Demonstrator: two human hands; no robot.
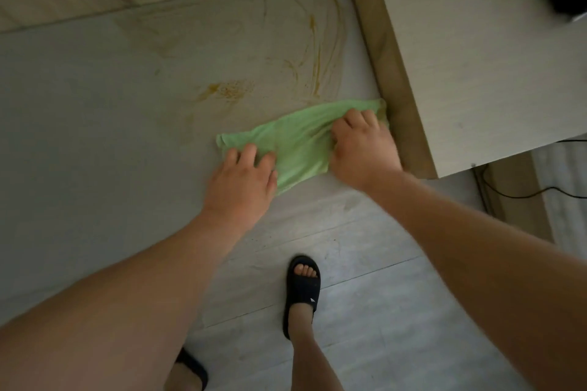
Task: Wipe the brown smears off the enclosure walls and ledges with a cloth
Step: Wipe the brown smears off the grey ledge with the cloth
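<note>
Your right hand [362, 149] is bunching the light-green fabric cloth [295, 143] while your left hand [244, 178] is pressing it flat, risking dragging the streaky brown smears [317, 67] wider.

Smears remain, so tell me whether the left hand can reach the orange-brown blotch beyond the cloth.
Probably yes: the left hand rests on the green cloth close to the blotch, with only bare panel between them.
</note>
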